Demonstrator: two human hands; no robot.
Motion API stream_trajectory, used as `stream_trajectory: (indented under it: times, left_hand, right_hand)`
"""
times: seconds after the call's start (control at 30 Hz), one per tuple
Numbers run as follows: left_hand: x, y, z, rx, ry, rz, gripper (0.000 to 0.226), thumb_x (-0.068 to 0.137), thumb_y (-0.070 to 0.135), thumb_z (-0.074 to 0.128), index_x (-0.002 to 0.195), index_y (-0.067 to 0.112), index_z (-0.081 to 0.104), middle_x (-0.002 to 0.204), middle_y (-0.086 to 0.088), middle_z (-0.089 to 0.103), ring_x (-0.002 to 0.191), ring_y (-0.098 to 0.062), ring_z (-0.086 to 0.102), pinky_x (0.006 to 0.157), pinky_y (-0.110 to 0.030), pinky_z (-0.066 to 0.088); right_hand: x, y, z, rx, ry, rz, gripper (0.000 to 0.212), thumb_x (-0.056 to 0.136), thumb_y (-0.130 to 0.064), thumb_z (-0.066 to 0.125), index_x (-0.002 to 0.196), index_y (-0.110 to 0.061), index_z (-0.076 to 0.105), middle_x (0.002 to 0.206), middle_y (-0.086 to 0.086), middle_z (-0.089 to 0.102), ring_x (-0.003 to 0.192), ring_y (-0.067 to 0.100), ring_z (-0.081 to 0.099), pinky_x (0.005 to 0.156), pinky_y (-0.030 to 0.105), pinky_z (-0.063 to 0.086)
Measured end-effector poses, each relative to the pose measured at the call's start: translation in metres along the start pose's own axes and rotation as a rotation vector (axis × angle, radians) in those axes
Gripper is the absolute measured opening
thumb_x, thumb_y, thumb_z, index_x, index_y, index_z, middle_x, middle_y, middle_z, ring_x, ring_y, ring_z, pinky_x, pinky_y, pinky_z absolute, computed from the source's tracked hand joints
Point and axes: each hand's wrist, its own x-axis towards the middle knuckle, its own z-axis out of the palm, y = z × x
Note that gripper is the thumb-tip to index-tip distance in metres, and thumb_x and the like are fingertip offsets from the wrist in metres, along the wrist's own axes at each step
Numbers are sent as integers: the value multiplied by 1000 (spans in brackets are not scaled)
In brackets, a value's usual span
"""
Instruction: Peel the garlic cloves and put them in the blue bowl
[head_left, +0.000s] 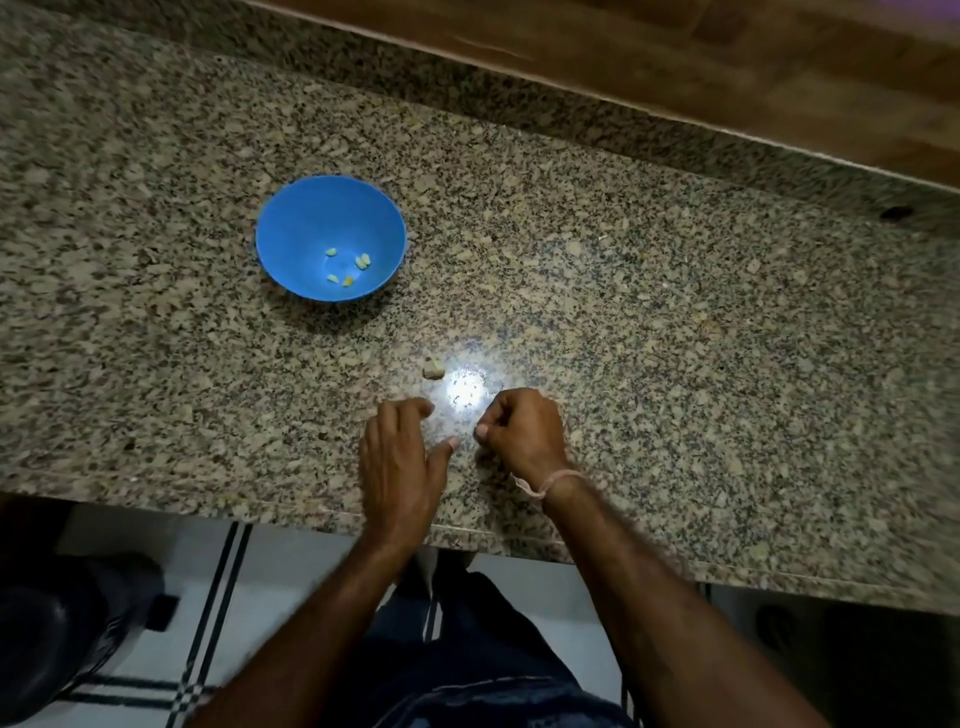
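Note:
The blue bowl (291, 218) stands on the speckled granite counter, left of centre, with several peeled pale-yellow garlic cloves (362, 261) lying in its bottom. One pale garlic piece (432, 368) lies on the counter just beyond my hands, beside a bright light reflection. My left hand (397, 467) hovers low over the counter near the front edge, fingers loosely spread and holding nothing. To its right, my right hand (524, 434) has its fingers curled inward with the thumb tip against them; whatever it may hold is hidden. A thin thread band circles the right wrist.
The granite counter (675, 312) runs across the whole view, with a wooden ledge (779, 78) along its back. Its front edge passes just under my wrists. Below are a tiled floor, my legs and a dark rounded object (62, 639) at lower left.

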Motion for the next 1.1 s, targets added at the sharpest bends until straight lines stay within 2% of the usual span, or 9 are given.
stream_trajectory:
  times: [0.17, 0.33, 0.47, 0.53, 0.63, 0.73, 0.83, 1.0, 1.1]
  left_hand:
    - [2, -6, 2, 11, -51, 1, 34, 87, 34, 79, 114, 27, 60, 114, 2, 56, 106, -18, 43, 85, -35, 37]
    - [1, -6, -1, 1, -60, 17, 32, 88, 32, 79, 114, 28, 61, 112, 3, 55, 105, -19, 45, 88, -38, 40]
    - [4, 1, -5, 29, -103, 30, 27, 91, 28, 76, 114, 31, 63, 108, 8, 61, 106, -19, 49, 91, -36, 37]
    - [5, 7, -6, -39, -149, 9, 20, 94, 27, 72, 112, 32, 67, 104, 11, 64, 103, -18, 54, 89, -37, 44]
    - [8, 17, -9, -336, -241, -116, 11, 96, 30, 71, 106, 34, 73, 98, 17, 72, 89, -4, 66, 78, -41, 60]
    - [9, 23, -16, -510, -266, -175, 13, 93, 20, 75, 95, 33, 76, 89, 17, 75, 84, -1, 70, 78, -42, 63]
    - [7, 26, -20, -557, -255, -179, 10, 93, 19, 75, 94, 29, 77, 87, 14, 76, 86, -5, 72, 81, -45, 63]
    - [6, 38, -30, -569, -252, -148, 4, 94, 29, 75, 97, 27, 76, 92, 14, 76, 87, -4, 72, 78, -36, 63]
    - [10, 41, -30, -514, -237, -106, 4, 96, 27, 72, 93, 24, 73, 87, 12, 74, 85, -2, 70, 75, -24, 58]
  right_hand:
    - [-5, -4, 5, -63, 35, 14, 23, 83, -5, 81, 68, -17, 67, 68, -7, 68, 65, 7, 63, 59, 22, 40]
    - [-9, -8, 12, -122, 102, 8, 22, 84, -5, 78, 71, -19, 68, 71, -6, 69, 69, 12, 66, 59, 25, 48]
    - [-13, -11, 20, -202, 149, -15, 17, 88, -4, 73, 77, -17, 69, 76, -2, 70, 71, 17, 65, 56, 25, 40]
    - [-14, -6, 21, -213, 163, -27, 17, 88, -8, 75, 77, -19, 68, 76, -2, 70, 70, 17, 65, 59, 28, 46]
    - [-16, 10, 14, 169, 79, 46, 16, 88, -14, 81, 76, -17, 71, 74, -1, 73, 69, 14, 70, 60, 27, 54]
    - [-26, 18, 9, 780, -83, 207, 23, 97, -13, 74, 91, 9, 72, 74, 15, 69, 66, 24, 64, 67, 35, 54]
    - [-35, 18, 12, 967, -109, 230, 33, 99, -19, 72, 93, 14, 70, 75, 19, 66, 66, 24, 61, 69, 38, 54]
    - [-36, 17, 6, 651, 75, -14, 30, 96, -31, 76, 77, -7, 73, 72, 11, 73, 68, 22, 68, 69, 42, 60]
    - [-37, 14, 7, 584, 119, -86, 38, 100, -32, 70, 72, -7, 67, 63, 1, 61, 62, 12, 57, 62, 32, 50]
